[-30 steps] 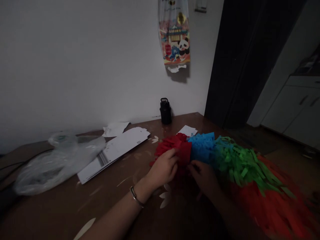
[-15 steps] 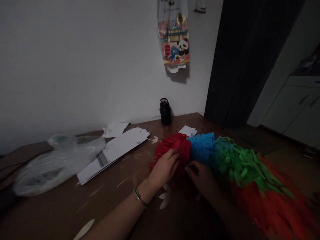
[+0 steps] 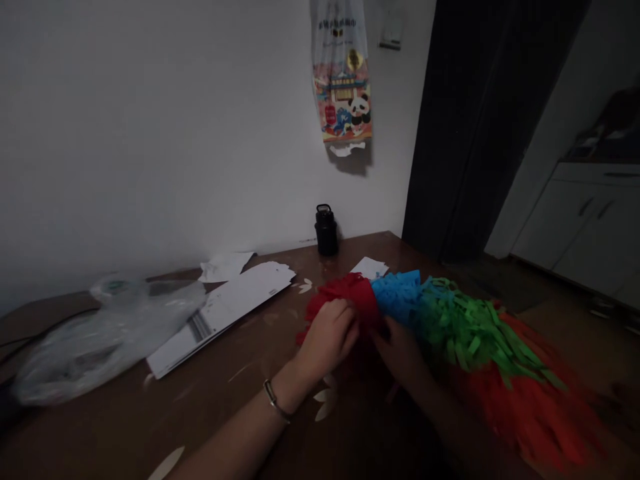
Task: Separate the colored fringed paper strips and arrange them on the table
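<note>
While both hands are busy at the red end (image 3: 353,292) of this long fringed paper piece (image 3: 463,327), the rest of it trails off to the right — a blue band (image 3: 400,292) next, then green, then a big orange-red spread of strips. Left hand (image 3: 331,337) is resting over the near side of the red, fingers bent and bunched fairly close, tips right up against the paper. Can't honestly tell if they're pinching a layer or just pressing on it. Right hand (image 3: 404,353) sits just beside it, fingers curled in at the red's right edge, close to where the blue starts. It's pretty dark there, so no idea how tight the gap is or whether anything's caught between them.

The whole thing lies on a brown table (image 3: 240,427), well to the right of some white printed sheets (image 3: 225,313) and a crumpled clear plastic bag (image 3: 110,347). Black bottle (image 3: 327,235) stands behind — near the wall, out of both hands' way.
</note>
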Motion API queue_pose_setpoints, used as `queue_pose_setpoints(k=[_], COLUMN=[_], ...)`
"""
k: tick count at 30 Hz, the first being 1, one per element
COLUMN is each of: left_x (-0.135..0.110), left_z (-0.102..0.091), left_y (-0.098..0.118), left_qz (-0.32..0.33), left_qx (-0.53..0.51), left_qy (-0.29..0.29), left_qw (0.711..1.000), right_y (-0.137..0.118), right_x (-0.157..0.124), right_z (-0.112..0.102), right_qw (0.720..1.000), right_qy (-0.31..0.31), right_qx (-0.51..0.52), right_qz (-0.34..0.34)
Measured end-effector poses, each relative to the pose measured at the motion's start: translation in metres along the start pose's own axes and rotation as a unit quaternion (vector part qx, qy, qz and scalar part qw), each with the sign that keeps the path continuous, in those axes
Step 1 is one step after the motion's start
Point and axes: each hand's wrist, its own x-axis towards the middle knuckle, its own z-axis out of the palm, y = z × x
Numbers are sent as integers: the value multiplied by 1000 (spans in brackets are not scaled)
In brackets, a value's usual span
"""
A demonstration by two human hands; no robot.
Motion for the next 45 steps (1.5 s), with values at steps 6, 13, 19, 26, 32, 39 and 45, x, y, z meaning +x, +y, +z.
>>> queue_pose_setpoints(k=[6,13,19,26,32,39,45], left_x=[13,35,42,43,44,17,-20], left_z=[-19,-40,-59,-66,-87,-109,-108], left_y=[7,13,16,18,-21,-56,-71], left_qz=[-35,-12,4,-64,-207,-349,-443], left_qx=[30,55,67,42,-15,-148,-297], left_qy=[36,-19,-56,-26,52,99,113], left_qw=[998,998,996,997,977,920,838], right_y=[-4,-25,-23,-23,-23,-10,-9], right_x=[-7,-11,1,8,-6,-24,-14], right_z=[-10,-13,-13,-13,-26,-38,-32], right_qw=[991,963,961,976,979,972,917], right_qy=[90,98,123,119,108,153,249], right_qx=[-71,-127,-176,-129,-7,158,310], right_qz=[-66,-215,-176,-130,-171,-86,44])
